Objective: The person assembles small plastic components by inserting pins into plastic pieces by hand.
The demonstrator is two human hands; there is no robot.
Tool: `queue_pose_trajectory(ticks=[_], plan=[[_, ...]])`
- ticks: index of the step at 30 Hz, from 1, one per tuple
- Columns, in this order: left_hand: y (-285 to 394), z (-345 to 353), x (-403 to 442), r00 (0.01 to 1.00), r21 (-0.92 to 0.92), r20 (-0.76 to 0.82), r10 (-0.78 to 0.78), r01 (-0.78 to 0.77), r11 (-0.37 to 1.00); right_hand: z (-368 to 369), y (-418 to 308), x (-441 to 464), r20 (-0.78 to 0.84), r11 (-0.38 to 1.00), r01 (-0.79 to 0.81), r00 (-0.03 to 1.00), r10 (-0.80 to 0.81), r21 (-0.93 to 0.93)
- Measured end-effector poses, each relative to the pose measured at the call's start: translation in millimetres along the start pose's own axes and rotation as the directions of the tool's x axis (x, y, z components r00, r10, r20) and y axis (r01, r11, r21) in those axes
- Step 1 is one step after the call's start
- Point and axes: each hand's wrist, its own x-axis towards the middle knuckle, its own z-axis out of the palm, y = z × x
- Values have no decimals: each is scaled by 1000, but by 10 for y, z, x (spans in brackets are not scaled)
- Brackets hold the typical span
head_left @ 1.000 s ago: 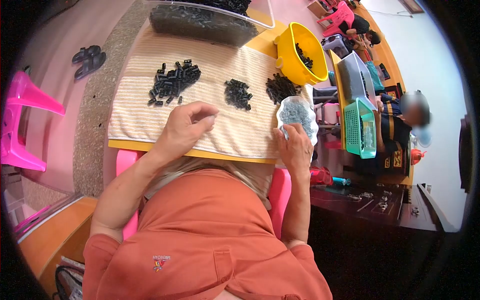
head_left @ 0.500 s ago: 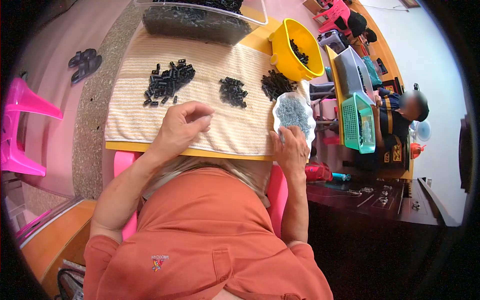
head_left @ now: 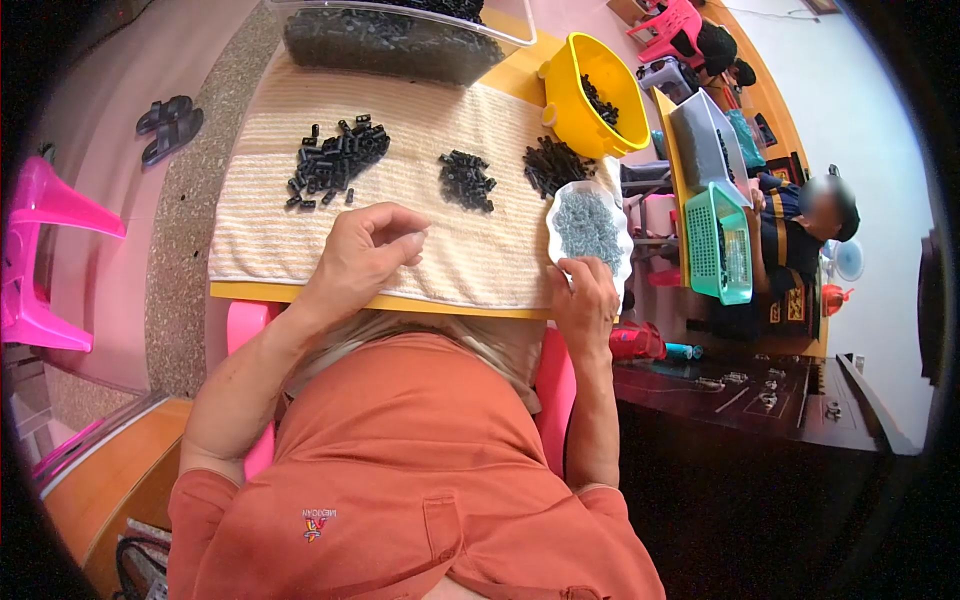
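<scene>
My left hand (head_left: 370, 252) rests at the front of the striped towel (head_left: 270, 235), its fingers curled and the thumb near the fingertips; what it holds, if anything, is too small to see. My right hand (head_left: 585, 292) is at the near rim of a white scalloped dish (head_left: 622, 240) of small clear-grey pieces (head_left: 585, 225), fingers pinched on something too small to name. Beyond my hands lie three piles of black parts: a large one (head_left: 338, 160) at left, a small one (head_left: 466, 181) in the middle and thin ones (head_left: 552, 166) beside the dish.
A clear bin (head_left: 390, 45) of black parts stands at the back, with a yellow tub (head_left: 590, 105) to its right. Another person (head_left: 790, 225) sits further right by a green basket (head_left: 718, 245) and a grey bin (head_left: 700, 140). A pink stool (head_left: 60, 250) and sandals (head_left: 170, 130) are at left.
The view has shifted slightly. My right hand has moved a little at the dish's near edge, its fingers now closer together. My left hand keeps its curled pose.
</scene>
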Motion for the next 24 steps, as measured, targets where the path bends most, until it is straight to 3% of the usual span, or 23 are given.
queue_pose_trajectory(ticks=[9,24], plan=[[-1,19,-7,1000,-5,8,-11,11,1000,-9,67,-44,34,987,-64,998,60,149],[-12,31,-21,999,-37,10,-37,37,999,-68,-12,-26,-37,998,-53,998,54,30]])
